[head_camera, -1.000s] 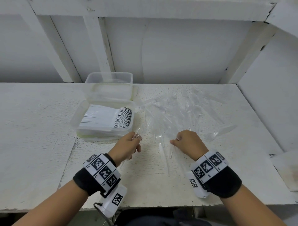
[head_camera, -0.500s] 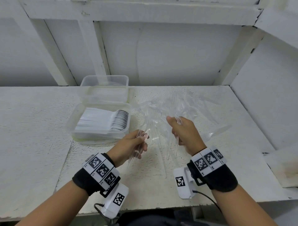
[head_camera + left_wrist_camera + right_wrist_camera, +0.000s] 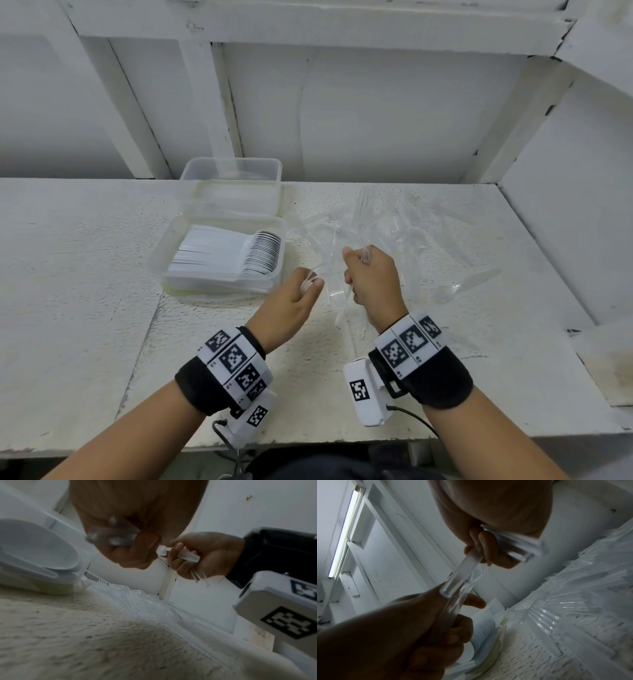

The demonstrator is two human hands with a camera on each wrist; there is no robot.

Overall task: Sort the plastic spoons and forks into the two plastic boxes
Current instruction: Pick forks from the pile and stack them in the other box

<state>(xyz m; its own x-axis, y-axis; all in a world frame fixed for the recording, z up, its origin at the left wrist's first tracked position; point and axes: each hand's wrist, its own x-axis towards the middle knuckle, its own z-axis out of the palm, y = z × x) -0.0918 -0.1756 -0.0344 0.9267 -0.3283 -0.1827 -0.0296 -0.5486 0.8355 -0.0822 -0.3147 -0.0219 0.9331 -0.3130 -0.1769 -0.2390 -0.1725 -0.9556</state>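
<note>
Item: near clear plastic box [image 3: 219, 260], rectangular, on the white speckled bench [image 3: 85, 274]. Contents: a packed row of white plastic spoons [image 3: 236, 253], bowls nested to the right.

Item: far clear plastic box [image 3: 233, 185], touching the near one behind. Contents hard to tell through the clear wall.

Item: loose heap of clear plastic forks [image 3: 404, 233], spread on the bench just right of the boxes.

Item: left hand [image 3: 291, 305], fingers curled round a small bundle of clear utensils [image 3: 113, 536], raised off the bench.

Item: right hand [image 3: 373, 284], fingers curled round several clear handles [image 3: 453, 588]. A second ago it lay low at the heap's near edge; it has since risen and moved in toward the left hand, the handles hanging down from its grip.

Reading: the pick from the heap looks complete and the two bundles are meeting, probably to be gathered into one hand. Which box they suit depends on the heads, hidden here.
</note>
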